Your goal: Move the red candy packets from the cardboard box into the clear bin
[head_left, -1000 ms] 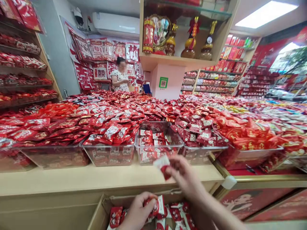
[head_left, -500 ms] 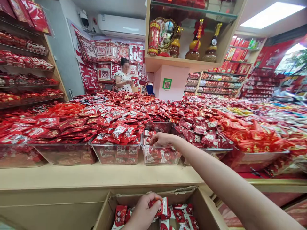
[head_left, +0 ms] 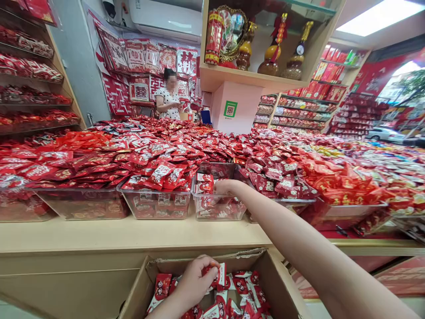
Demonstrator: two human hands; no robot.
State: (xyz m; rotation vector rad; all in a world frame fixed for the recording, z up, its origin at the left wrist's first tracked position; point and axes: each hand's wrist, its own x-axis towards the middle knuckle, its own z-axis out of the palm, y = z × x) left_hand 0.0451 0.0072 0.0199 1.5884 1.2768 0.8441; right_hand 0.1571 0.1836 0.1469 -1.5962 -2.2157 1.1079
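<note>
My left hand [head_left: 195, 279] is closed on a small red-and-white candy packet [head_left: 221, 274], pinched between thumb and fingers. It is over a cardboard box [head_left: 280, 281], where several similar candy packets [head_left: 250, 290] lie loose below it. My right hand [head_left: 229, 187] reaches down past the front rim of a clear plastic bin [head_left: 221, 217] on the counter. Red-and-white packets [head_left: 203, 178] lie inside that bin beside the hand. The right fingertips are hidden behind the rim and packets, so what they hold, if anything, does not show.
Clear bins heaped with red packets [head_left: 162, 177] flank the low bin on the counter [head_left: 99, 235]. A display cabinet [head_left: 252, 79] on a pillar stands behind. Farther back is a person [head_left: 169, 99] in a dotted top. Stocked shelves [head_left: 29, 84] line the left wall.
My right hand has gone lower into the clear bin, its fingers now out of sight. My left hand keeps its packet over the box. The camera view has shifted slightly.
</note>
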